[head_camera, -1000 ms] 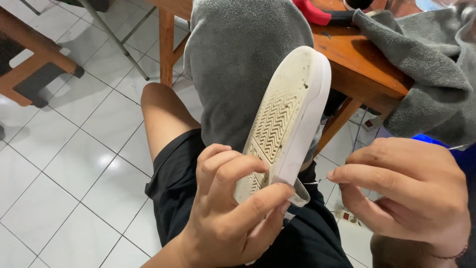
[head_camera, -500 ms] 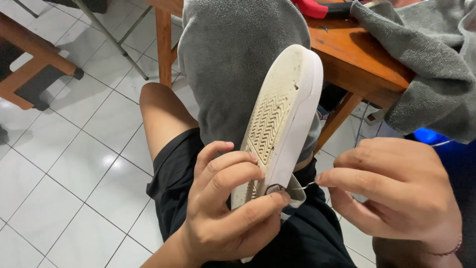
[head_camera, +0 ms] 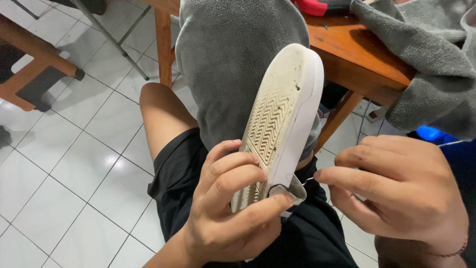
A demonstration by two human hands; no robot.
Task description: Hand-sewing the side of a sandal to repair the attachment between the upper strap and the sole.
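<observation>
White rubber is seen on the shoe (head_camera: 280, 126), which is held sole up above the lap, with its toe pointed toward the table (head_camera: 364, 54). The heel end is gripped by the left hand (head_camera: 233, 213), its fingers closed around it. Just beside the heel, something thin like a needle is pinched between the fingertips of the right hand (head_camera: 396, 191). A grey cloth (head_camera: 233, 59) is hung behind the shoe. Black shorts (head_camera: 178, 178) are below.
</observation>
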